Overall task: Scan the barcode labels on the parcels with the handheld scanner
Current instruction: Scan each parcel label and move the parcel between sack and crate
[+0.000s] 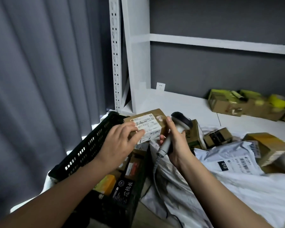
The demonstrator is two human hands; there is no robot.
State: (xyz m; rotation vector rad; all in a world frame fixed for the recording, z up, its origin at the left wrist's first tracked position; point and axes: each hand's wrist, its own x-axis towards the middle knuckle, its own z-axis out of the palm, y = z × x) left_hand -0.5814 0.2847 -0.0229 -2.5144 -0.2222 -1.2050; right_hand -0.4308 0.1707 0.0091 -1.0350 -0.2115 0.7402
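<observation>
A small brown cardboard parcel (pixel 152 119) with a white barcode label on top is held up above the black crate (pixel 89 145). My left hand (pixel 120 143) grips its near left side, fingers lying over the label. My right hand (pixel 174 142) holds the grey handheld scanner (pixel 179 122) by its handle, with its dark head raised just right of the parcel; the forefinger touches the parcel's right end. The scanner's cable (pixel 155 175) hangs down below the hand.
The crate holds several small boxes (pixel 122 186). To the right, white mailer bags (pixel 229 162) and brown boxes (pixel 217 137) lie on a white cloth. More boxes and yellow tape (pixel 278 101) sit on the white shelf (pixel 179 101). A grey curtain hangs at left.
</observation>
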